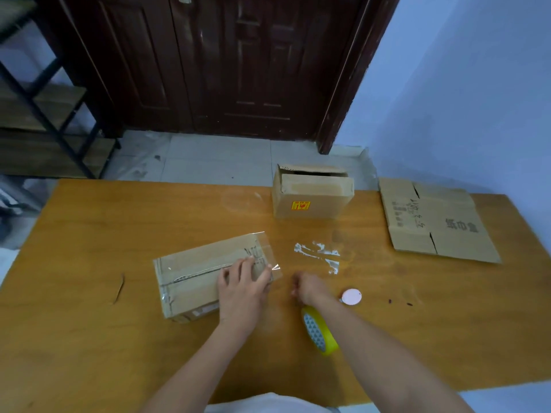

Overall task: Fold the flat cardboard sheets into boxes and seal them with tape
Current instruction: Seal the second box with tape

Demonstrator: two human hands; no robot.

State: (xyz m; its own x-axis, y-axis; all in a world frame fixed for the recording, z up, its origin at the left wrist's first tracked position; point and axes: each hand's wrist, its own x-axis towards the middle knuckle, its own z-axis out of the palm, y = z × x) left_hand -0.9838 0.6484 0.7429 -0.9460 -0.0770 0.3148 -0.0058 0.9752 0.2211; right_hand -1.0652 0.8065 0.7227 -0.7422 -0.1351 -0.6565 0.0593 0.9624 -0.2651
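A closed cardboard box (190,281) lies on the wooden table (89,338), with clear tape along its top seam. A loose end of the tape (268,248) sticks out past the box's right end. My left hand (243,284) rests flat on the right part of the box top, fingers spread over the tape. My right hand (307,289) hovers just right of the box, blurred, with its fingers curled under; I see nothing in them. A yellow tape roll (320,332) sits beside my right forearm. A flat cardboard sheet (432,222) lies at the far right.
A second folded box (310,193) with a yellow-red label stands at the table's far edge, top flaps partly open. Scraps of clear tape (320,253) stick to the table. A small white disc (351,296) lies right of my right hand. A cardboard sliver (119,289) lies at left.
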